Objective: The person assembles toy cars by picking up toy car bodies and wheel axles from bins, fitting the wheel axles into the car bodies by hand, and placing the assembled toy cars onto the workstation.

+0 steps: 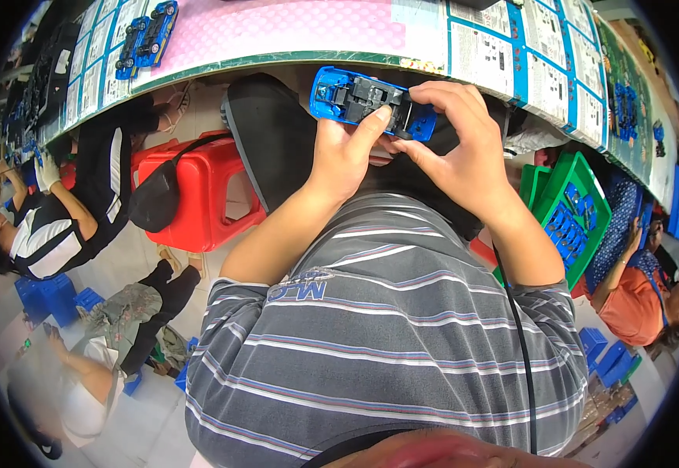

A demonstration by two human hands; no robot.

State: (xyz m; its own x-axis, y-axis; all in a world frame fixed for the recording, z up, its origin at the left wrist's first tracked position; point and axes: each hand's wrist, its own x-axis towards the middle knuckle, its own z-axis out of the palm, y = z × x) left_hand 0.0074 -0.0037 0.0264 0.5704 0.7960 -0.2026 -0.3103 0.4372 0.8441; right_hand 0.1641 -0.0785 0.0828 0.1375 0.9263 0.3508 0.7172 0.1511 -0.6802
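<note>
A long workbench (261,60) is curving across the top, its surface bearing a pink textured mat (300,31) and printed sheets (484,58). A person in a grey striped shirt (386,312) is sitting before it. To the left, a red plastic stool (199,195) is standing on the floor; to the right, a green plastic crate (550,199) is tilting in the view. The left hand (345,152) is holding one end of a blue toy car (367,97), its thumb lying across the black underside. The right hand (464,132) is gripping the other end, thumb and index finger curving narrowly around it. The car is facing underside up, above the lap, near the workbench's edge. Two more blue toy cars (152,35) are lying wheels up on the bench at upper left. Small blue parts (566,230) are filling the crate.
</note>
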